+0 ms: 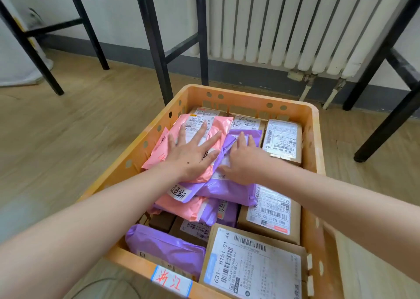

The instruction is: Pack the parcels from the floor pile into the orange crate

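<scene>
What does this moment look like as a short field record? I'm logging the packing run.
container: orange crate, nearly full
contents: brown boxes, pink and purple mailer bags
left hand: flat, fingers spread, on pink mailer
right hand: pressing purple mailer
crate tag: white label, red writing
floor pile: not in view

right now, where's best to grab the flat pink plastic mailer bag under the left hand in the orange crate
Probably pinch the pink plastic mailer bag at its left edge, coming from the orange crate's left wall. That edge rides up clear, while the purple mailer bag overlaps its right side.
</scene>
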